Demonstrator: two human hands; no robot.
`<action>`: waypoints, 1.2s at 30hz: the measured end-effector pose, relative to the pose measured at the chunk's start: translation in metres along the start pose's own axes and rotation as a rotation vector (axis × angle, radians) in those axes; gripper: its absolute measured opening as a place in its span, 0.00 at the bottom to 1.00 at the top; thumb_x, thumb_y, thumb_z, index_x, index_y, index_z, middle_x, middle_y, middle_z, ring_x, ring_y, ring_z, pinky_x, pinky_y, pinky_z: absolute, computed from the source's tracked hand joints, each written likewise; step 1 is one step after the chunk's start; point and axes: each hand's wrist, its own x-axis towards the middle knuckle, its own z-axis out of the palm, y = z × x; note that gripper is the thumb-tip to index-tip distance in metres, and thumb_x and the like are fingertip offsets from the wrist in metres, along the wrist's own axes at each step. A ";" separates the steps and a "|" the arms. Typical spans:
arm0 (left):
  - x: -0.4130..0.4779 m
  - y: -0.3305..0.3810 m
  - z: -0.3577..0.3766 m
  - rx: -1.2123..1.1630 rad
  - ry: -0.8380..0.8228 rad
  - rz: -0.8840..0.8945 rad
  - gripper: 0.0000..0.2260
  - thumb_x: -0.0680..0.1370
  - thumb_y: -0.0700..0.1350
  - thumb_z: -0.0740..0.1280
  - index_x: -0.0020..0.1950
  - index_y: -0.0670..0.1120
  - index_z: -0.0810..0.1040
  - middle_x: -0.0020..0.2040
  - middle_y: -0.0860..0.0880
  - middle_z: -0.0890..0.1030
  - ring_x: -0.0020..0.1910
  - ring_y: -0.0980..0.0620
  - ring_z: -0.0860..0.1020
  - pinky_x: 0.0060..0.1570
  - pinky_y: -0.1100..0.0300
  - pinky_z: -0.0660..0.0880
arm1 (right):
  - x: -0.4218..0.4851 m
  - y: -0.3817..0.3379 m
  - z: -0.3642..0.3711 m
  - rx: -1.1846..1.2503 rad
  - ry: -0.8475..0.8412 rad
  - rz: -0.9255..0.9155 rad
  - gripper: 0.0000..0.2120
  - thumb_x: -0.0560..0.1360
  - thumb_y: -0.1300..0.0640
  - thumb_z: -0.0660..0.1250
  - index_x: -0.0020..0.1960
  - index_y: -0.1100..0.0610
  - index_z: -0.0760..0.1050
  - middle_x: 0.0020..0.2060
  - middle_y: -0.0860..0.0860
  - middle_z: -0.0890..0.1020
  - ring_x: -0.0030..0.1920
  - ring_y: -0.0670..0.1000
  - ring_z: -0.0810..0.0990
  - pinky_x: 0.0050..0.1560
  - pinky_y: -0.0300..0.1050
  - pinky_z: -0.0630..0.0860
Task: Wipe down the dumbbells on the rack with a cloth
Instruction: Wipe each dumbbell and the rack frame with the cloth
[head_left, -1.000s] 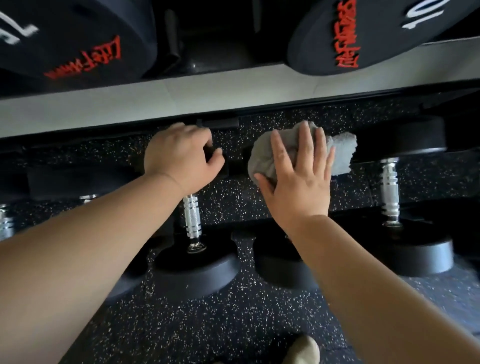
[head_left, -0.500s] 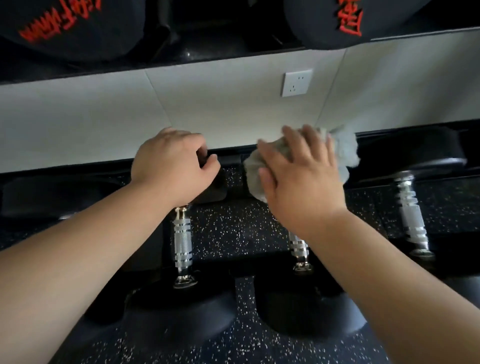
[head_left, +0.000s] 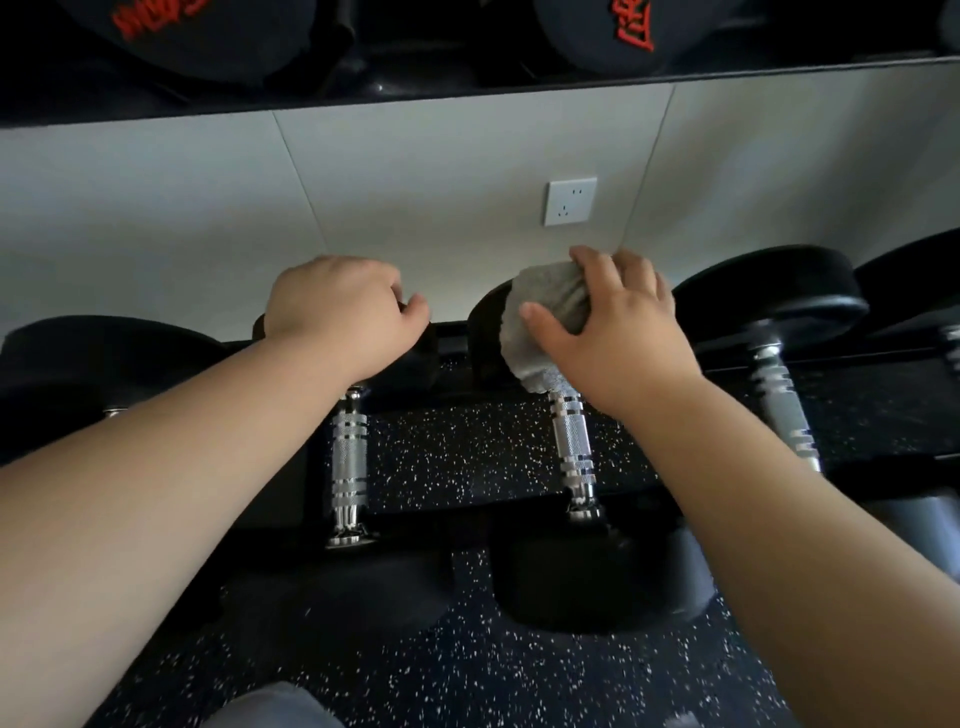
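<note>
Black dumbbells with knurled chrome handles lie in a row on the low rack. My right hand (head_left: 613, 325) grips a crumpled grey cloth (head_left: 545, 322) and presses it on the far head of the middle dumbbell (head_left: 574, 441). My left hand (head_left: 345, 312) curls over the far head of the neighbouring left dumbbell (head_left: 349, 462), which it mostly hides. Both forearms reach in from the near side.
Another dumbbell (head_left: 779, 301) lies to the right, one more (head_left: 93, 358) to the left. Above is the upper shelf (head_left: 467, 93) holding large black dumbbells with red lettering. A white wall socket (head_left: 570, 201) sits behind. Speckled black rubber flooring (head_left: 467, 670) lies below.
The view has tilted up, revealing more wall and the socket. My right hand's fingers have curled from lying flat on the cloth into a grip, sliding it round the dumbbell head. Left hand stays.
</note>
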 end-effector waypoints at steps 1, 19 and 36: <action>0.001 0.000 0.000 -0.013 -0.001 0.018 0.17 0.79 0.63 0.60 0.47 0.54 0.82 0.42 0.52 0.80 0.45 0.46 0.75 0.41 0.56 0.68 | 0.001 -0.006 0.003 -0.067 0.003 -0.022 0.38 0.74 0.26 0.57 0.79 0.41 0.59 0.78 0.55 0.62 0.78 0.65 0.56 0.75 0.68 0.62; 0.007 -0.002 0.002 0.028 0.004 0.041 0.15 0.79 0.59 0.60 0.44 0.52 0.80 0.38 0.52 0.79 0.42 0.45 0.76 0.38 0.57 0.65 | 0.008 0.031 0.005 0.197 0.012 -0.106 0.38 0.74 0.27 0.62 0.79 0.42 0.61 0.74 0.51 0.67 0.75 0.56 0.64 0.74 0.53 0.66; 0.005 0.000 -0.002 0.002 0.017 0.076 0.16 0.79 0.62 0.60 0.49 0.53 0.82 0.41 0.50 0.79 0.43 0.45 0.72 0.41 0.55 0.67 | 0.023 -0.056 0.005 -0.674 -0.164 -0.753 0.37 0.71 0.24 0.62 0.67 0.50 0.73 0.62 0.52 0.77 0.67 0.58 0.72 0.68 0.58 0.68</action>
